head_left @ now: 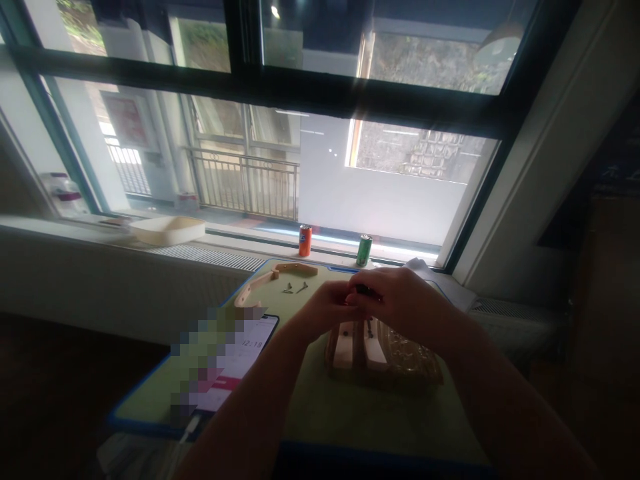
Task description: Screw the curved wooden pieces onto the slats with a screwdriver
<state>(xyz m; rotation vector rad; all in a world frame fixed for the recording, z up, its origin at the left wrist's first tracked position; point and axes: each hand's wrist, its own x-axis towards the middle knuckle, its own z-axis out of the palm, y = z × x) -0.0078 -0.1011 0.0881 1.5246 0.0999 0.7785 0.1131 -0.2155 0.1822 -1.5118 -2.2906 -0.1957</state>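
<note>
Beneath the hands, right of the middle of the green tabletop (370, 417): two pale pieces (375, 353), side by side, a narrow dark strip between, one dark spot on the left one, one dark screw-like mark on the right one, far ends hidden. Around and to the right, one glossy plastic packet (413, 353), lying flat; cannot tell pieces inside from pieces on top.

Just above, two hands, left hand (327, 305) and right hand (395, 293), touching each other, fingers bent inward. Between them something small and dark (367, 290), too shaded to name. Cannot tell a firm grip from a loose hold in either.

To the left, well apart from the packet, two wooden parts (297, 269), both bent, one along the far edge, one along the left edge. Beside them a few metal screws (303, 287), three or so, too small for a sure count. Nearer, one phone (257, 340), screen lit, partly masked by blocks, with one white cable (189, 427) at its near end.

Around the tabletop, a blue rim (145, 387). Beyond, on the sill (245, 235), two cans, an orange can (305, 241) and a green can (365, 252); farther left, one cream basin (167, 231). Above, a dark-framed window (320, 87), bright outside, with a metal railing (245, 183). Indoors, dim light and dark floor (60, 387) at left.
</note>
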